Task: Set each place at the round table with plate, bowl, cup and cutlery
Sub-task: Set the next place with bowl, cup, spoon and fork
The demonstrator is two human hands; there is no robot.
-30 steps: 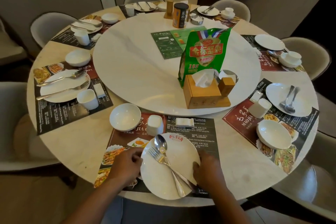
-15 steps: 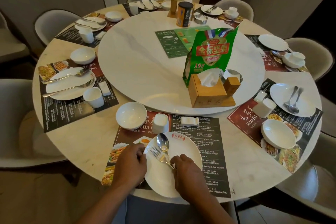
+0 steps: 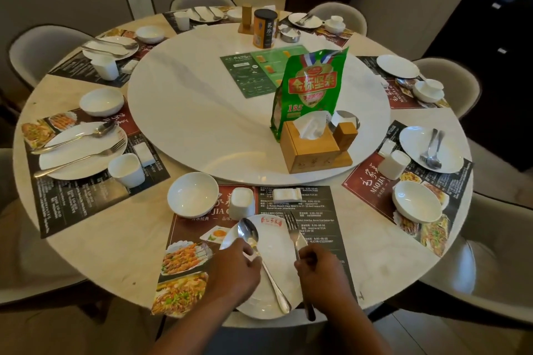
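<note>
On the round white plate (image 3: 274,242) at the place nearest the person, the silver metal spoon (image 3: 248,232) and the silver metal fork (image 3: 292,228) lay crossed together a moment ago. Now they are apart. The spoon is on the left half of the plate and the fork is over its right edge, with its prongs pointing at the middle of the table. The left hand (image 3: 235,271) has its fingers curled on the spoon's handle, and the right hand (image 3: 320,274) pinches the fork's handle, so neither hand is open. I think this place is nearly done: its small white bowl (image 3: 192,194) and white cup (image 3: 241,202) already stand just past the plate on the dark printed paper mat (image 3: 317,210).

The big round pale stone worktop (image 3: 86,239) has more set places all round it. In its middle sits a round white turning top (image 3: 187,124), and on that stand a green snack bag (image 3: 311,89) and a wooden tissue box (image 3: 308,150). The walls are grey, and grey padded chairs (image 3: 43,49) ring the worktop.
</note>
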